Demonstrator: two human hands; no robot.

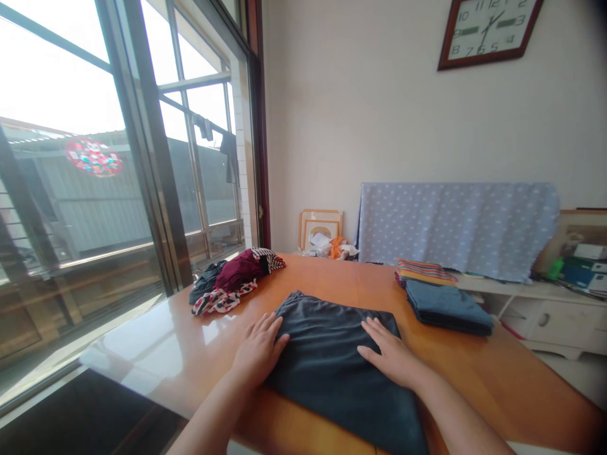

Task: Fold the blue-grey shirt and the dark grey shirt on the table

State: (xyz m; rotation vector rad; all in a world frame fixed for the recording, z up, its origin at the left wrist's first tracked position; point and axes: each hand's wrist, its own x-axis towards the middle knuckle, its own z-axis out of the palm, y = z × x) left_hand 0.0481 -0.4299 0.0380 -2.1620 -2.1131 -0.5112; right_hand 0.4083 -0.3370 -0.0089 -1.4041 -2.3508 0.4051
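Observation:
A dark blue-grey garment, which looks like a pair of trousers, lies spread on the wooden table in front of me, with soft creases across its upper part. My left hand rests at its left edge, fingers stretched out and touching the cloth. On the right side, my right hand lies flat on the fabric with its fingers spread. Neither hand grips anything. The garment's lower end runs out toward the bottom of the view, near my right forearm.
The glossy table carries a heap of crumpled clothes at the back left. Folded dark blue clothes and a striped folded cloth sit at the right. Beyond stand a covered object and a white cabinet.

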